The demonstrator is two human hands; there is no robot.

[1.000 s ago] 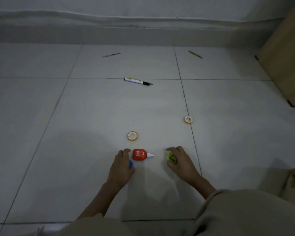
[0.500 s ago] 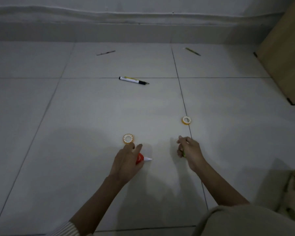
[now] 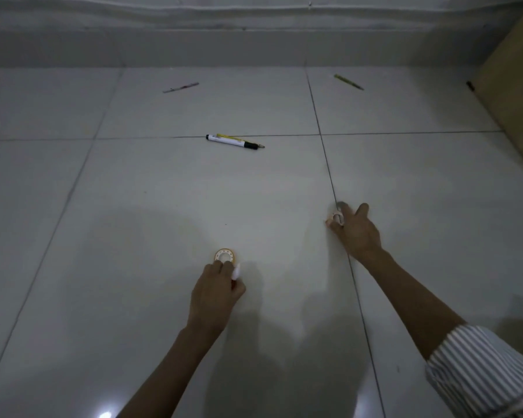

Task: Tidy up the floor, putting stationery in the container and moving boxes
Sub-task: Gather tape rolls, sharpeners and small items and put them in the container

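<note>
Just beyond the left hand (image 3: 216, 292) gripping glue (image 3: 236, 271) lies a tape roll (image 3: 225, 255); right hand (image 3: 355, 232) pinches another roll (image 3: 335, 218).

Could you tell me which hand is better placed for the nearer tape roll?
Left: the left hand sits just behind that tape roll; the right hand is at the other roll.

glue bottle (image 3: 235, 271) mostly buried in the left hand (image 3: 216, 292), white tip poking out, tape roll (image 3: 333, 218) half hidden under the right hand (image 3: 357, 232), grip unclear, wooden panel (image 3: 514, 95) chopped by the right edge
</note>
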